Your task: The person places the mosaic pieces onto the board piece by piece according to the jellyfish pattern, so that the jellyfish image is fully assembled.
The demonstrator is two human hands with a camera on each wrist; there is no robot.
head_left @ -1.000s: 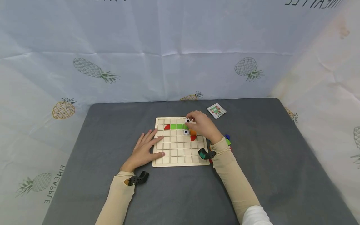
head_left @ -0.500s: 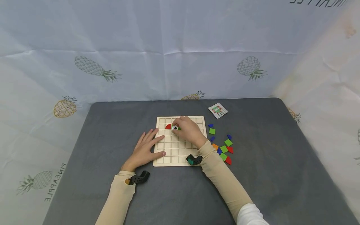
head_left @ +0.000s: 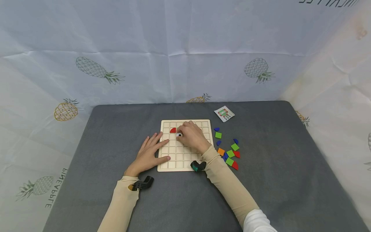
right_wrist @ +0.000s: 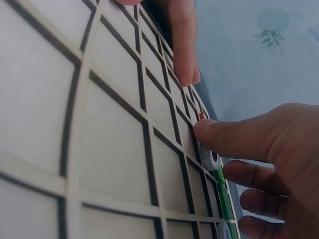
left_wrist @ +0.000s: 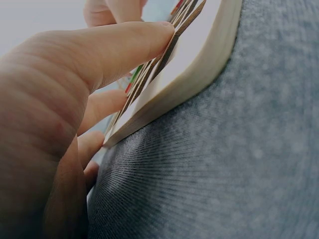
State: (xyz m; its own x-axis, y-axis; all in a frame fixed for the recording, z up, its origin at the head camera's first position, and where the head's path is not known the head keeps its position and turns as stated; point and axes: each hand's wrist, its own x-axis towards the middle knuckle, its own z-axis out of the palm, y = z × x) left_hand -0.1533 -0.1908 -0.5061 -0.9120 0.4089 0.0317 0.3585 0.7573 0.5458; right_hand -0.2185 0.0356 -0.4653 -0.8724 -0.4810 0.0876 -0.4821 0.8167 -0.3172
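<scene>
We are resting our left hand (head_left: 147, 154) flat, palm down, with the fingers straight and fanned out and the thumb stretched apart from them. Our left forearm, in a beige sleeve, is angling in from the lower left. We are curling our right hand (head_left: 191, 137) knuckles up, its fingertips (right_wrist: 204, 130) pressing downward, while the right forearm is reaching in diagonally from the lower right.
</scene>
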